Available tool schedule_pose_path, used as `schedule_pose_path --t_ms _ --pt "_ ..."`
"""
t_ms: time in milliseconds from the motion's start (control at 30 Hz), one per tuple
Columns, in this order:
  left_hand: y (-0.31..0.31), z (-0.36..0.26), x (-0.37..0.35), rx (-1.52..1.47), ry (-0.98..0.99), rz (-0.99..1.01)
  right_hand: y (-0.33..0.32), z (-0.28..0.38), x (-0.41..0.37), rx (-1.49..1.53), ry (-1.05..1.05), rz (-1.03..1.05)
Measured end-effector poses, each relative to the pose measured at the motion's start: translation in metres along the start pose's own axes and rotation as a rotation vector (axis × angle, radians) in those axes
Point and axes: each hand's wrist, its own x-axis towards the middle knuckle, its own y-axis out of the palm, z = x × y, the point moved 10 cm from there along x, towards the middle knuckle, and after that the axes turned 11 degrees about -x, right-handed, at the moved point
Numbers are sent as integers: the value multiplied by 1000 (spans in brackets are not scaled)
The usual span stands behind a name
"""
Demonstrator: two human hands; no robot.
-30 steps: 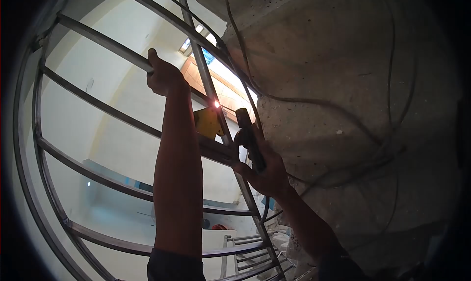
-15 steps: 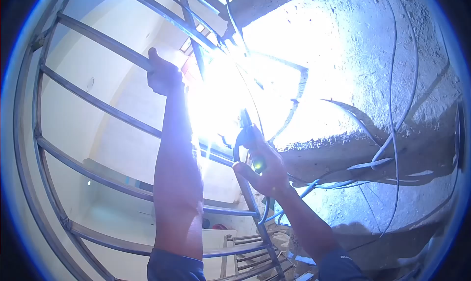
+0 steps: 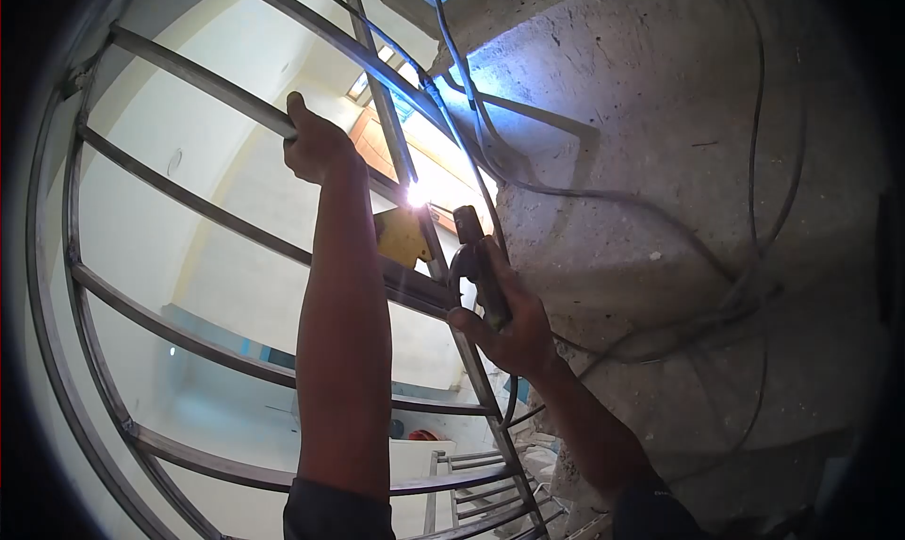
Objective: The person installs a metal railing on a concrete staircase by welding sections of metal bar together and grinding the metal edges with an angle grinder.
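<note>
The left hand is gripping a metal bar in the upper left of the frame; its fingers are closing around the bar and its thumb is pointing up. The bar is forming part of a metal grille that is spanning the left and centre of the frame. The left forearm is crossing in front of several lower bars.

The right hand is clamping a dark welding handle near the centre of the frame. The handle is tilting up and to the left. The two hands are working apart, one on each side of a long slanting bar.

A bright spark is glowing on the slanting bar, just above and left of the handle's head. Glare is hiding the exact contact point. A yellow plate is sitting directly below the spark, between the left forearm and the slanting bar.

At the right of the frame, a rough concrete surface is filling the background, and a cable is running across it. Blue light is falling on its upper part. A pale wall is showing behind the grille. Dark sleeves are covering both arms at the bottom edge.
</note>
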Motion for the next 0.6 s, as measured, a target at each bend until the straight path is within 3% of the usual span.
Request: schedule_pose_path --t_ms 233,267,400,467,533,600 --pt "-2 -1 -3 34 -16 -23 -2 5 1 -40 -35 -27" --pt "-1 -3 -2 46 2 -5 -2 16 7 173 21 16" --pt "-1 -1 1 74 5 -13 -4 17 8 80 -97 -19" --pt "-1 1 4 109 9 -16 -4 9 1 42 -53 -27" --pt "4 5 8 -56 26 42 -10 12 0 99 -94 -110" --pt "3 4 7 -70 29 21 -6 13 6 144 -64 -35"
